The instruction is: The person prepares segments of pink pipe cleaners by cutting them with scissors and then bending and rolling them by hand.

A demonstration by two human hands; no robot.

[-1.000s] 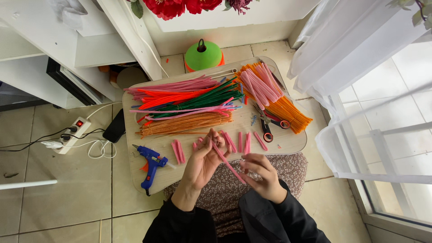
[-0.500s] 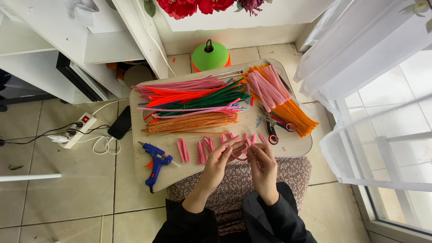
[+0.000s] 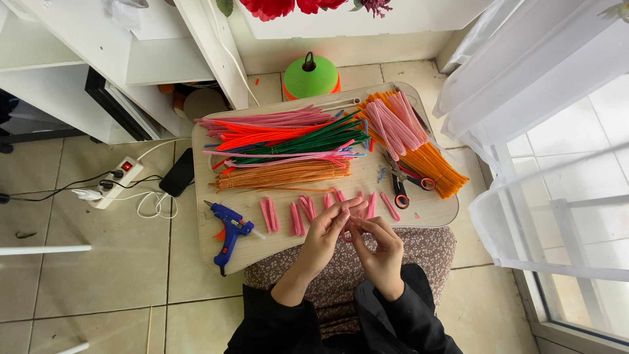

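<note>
While hands (image 3: 354, 239) pinch, glue gun (image 3: 227, 231) nearby.

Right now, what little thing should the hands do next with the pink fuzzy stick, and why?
Probably keep bending it: the left hand and right hand pinch a pink pipe cleaner piece between them, and folded pink pieces already lie on the board.

Worktop (image 3: 275, 252), light wood, rounded corners. On it: blue glue gun (image 3: 228, 232) at near left; scissors (image 3: 400, 187) with black and orange handles at right; long bundles of pink, red, green and orange stems across the far half. Floor: white power strip (image 3: 116, 182), black phone (image 3: 177, 172), green cone (image 3: 310, 77). White curtain (image 3: 524, 85) at right.
</note>
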